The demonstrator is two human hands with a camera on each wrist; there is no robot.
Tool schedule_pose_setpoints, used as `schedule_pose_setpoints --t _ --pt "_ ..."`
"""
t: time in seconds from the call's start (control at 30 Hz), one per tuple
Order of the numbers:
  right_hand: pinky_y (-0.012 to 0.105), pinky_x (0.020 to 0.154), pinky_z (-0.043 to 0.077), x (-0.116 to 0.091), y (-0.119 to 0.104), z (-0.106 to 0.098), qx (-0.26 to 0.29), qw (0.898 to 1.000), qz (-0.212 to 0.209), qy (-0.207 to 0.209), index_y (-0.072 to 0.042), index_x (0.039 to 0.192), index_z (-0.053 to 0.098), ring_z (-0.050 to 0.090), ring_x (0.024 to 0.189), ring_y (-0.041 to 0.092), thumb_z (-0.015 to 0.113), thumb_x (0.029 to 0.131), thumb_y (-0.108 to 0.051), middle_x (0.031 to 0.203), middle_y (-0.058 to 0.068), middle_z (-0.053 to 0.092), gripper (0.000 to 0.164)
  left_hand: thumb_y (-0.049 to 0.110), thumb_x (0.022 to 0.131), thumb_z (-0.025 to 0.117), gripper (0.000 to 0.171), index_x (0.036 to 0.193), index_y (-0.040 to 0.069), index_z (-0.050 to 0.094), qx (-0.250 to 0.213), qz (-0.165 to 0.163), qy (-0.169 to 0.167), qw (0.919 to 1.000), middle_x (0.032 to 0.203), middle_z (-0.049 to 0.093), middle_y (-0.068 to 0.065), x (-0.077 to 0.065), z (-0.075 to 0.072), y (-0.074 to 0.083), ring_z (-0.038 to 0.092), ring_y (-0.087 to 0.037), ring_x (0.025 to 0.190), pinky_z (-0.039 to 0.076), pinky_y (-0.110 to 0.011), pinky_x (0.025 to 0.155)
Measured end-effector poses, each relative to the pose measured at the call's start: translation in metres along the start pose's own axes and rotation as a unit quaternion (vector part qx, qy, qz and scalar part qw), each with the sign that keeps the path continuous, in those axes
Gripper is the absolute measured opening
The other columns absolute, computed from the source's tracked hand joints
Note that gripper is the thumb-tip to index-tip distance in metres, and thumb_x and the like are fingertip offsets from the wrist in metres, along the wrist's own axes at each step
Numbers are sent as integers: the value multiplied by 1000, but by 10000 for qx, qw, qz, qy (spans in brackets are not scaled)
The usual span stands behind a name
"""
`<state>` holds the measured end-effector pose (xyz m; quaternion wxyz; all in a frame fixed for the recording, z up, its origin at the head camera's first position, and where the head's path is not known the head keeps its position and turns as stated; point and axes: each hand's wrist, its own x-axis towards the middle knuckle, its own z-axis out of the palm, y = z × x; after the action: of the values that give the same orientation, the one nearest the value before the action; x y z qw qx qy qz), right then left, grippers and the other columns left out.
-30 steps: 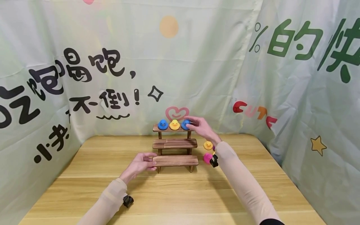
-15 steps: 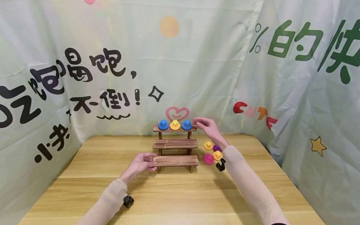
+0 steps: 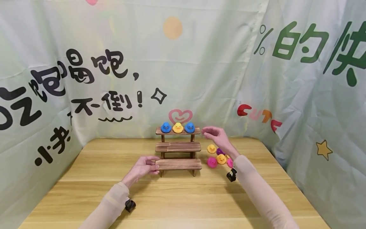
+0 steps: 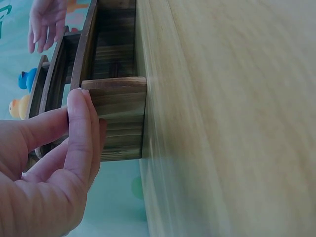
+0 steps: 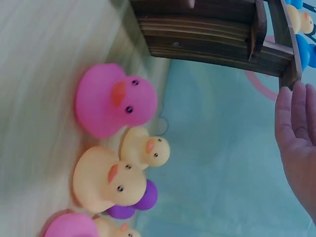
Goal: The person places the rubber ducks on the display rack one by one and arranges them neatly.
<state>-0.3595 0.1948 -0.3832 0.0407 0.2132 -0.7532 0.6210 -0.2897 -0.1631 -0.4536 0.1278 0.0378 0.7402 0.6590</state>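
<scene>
A three-tier wooden display stand point(image 3: 178, 163) stands on the table. Its top tier carries a blue rubber duck point(image 3: 166, 127), a yellow rubber duck point(image 3: 178, 128) and a second blue rubber duck point(image 3: 190, 127) in a row. My left hand point(image 3: 142, 167) grips the left end of the lowest tier, thumb and fingers at its edge in the left wrist view. Just off the right end of the top tier, my right hand point(image 3: 219, 137) is in the air with nothing in it, its fingers loosely extended in the right wrist view.
Right of the stand, several rubber ducks sit close together on the table point(image 3: 183, 200): a pink duck point(image 5: 116, 101), a yellow duck point(image 5: 108, 180), a smaller-looking yellow duck point(image 5: 143, 148) and a purple duck point(image 5: 147, 196) among them. A printed cloth curtain point(image 3: 211, 79) closes off the back and sides.
My right hand has let go of the right blue duck and moved right and slightly down, uncovering more ducks on the table. My left hand stays on the stand.
</scene>
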Motion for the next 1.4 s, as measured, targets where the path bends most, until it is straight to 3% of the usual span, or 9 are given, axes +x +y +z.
schedule_pose_setpoints --t 0.1,0.23,0.33,0.47,0.57,0.67,0.83,1.07,1.4 --pt "32 84 62 -4 4 -5 -301 9992 226 -140 7 122 61 68 91 11 66 94 -12 112 14 70 35 -9 90 61 48 137 -10 48 -33 -11 9 10000 105 52 -20 0 0 -1 68 -19 74 65 -32 74" --pt "39 86 61 -9 11 -12 -842 9931 570 -583 -1 119 66 67 95 18 69 92 -17 115 18 68 31 -9 90 61 48 137 -9 49 -45 -40 31 10000 108 52 -22 -1 0 -2 68 -19 74 65 -31 74" --pt "34 88 60 -14 16 -16 -1233 9845 716 -1017 -2 120 66 66 102 21 69 92 -17 121 23 65 32 -9 90 62 48 136 -8 50 -35 -30 42 10000 110 53 -22 0 0 -1 68 -19 74 65 -30 73" --pt "29 86 59 -19 22 -24 -1546 9725 869 -1509 -4 121 66 63 110 30 70 92 -17 123 20 65 32 -9 90 62 47 135 -8 51 -16 3 32 10000 108 53 -21 0 0 0 68 -19 74 65 -29 72" --pt "32 89 59 -22 27 -29 -1671 9660 817 -1795 -3 122 66 61 113 36 70 91 -15 123 19 66 33 -9 90 62 47 135 -8 51 0 12 23 10000 107 52 -20 1 -1 0 69 -20 75 65 -29 72" --pt "34 96 58 -24 31 -35 -1652 9637 798 -1939 -2 122 66 62 114 33 71 90 -13 123 20 66 34 -9 90 62 47 135 -8 52 -12 3 41 10000 107 52 -20 1 -1 0 69 -20 75 65 -29 72" --pt "32 94 58 -29 38 -43 -1733 9589 998 -2013 -4 121 67 64 110 26 73 88 -13 125 23 64 34 -8 90 63 46 135 -7 52 -23 -26 57 10000 109 52 -21 1 -1 1 69 -20 75 65 -31 73" --pt "34 92 60 -37 49 -48 -1968 9511 946 -2186 5 121 65 63 111 36 72 88 -6 122 23 65 35 -8 90 62 47 136 -7 51 -8 -34 18 10000 110 53 -22 1 -1 1 69 -19 75 65 -30 73" --pt "27 87 58 -39 50 -41 -2225 9398 727 -2489 -1 113 71 66 106 32 75 84 -4 111 15 71 29 -9 90 62 46 135 -6 53 -24 -96 96 9999 110 52 -22 2 1 1 68 -21 75 65 -31 73"
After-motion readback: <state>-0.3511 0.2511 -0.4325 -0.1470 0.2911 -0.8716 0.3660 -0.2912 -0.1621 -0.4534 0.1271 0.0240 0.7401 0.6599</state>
